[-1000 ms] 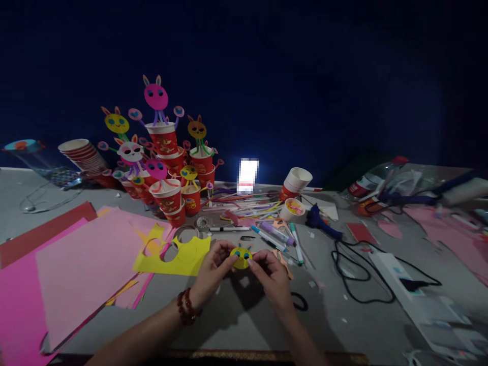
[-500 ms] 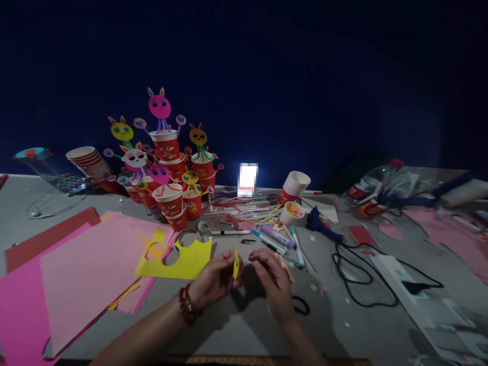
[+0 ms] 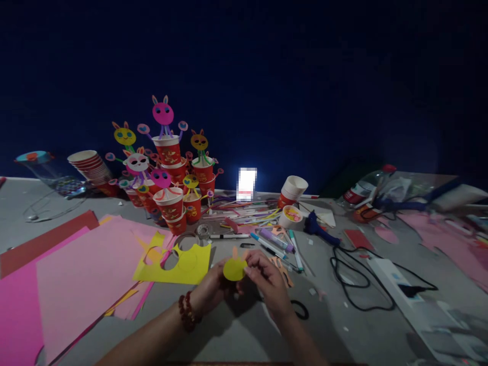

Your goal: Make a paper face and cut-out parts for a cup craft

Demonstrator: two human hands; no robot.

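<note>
A round yellow paper face with pale orange ears on its top edge is held between my hands above the table. My left hand grips it along the left and lower edge. With thumb and fingertips together, my right hand pinches the right edge near the right ear. The side facing me is plain yellow. Just left of my hands lies a yellow sheet with round holes cut out. Below my right hand shows a black loop, perhaps a scissors handle, partly covered.
Red paper cups with paper animal figures are stacked at back left. Pink sheets cover the left side. Markers, a white cup of paper pieces and a blue glue gun lie ahead. A black cord and power strip are right.
The yellow face has turned from edge-on to flat toward me, showing its plain side and ears. My right hand has moved left and taken hold of its edge.
</note>
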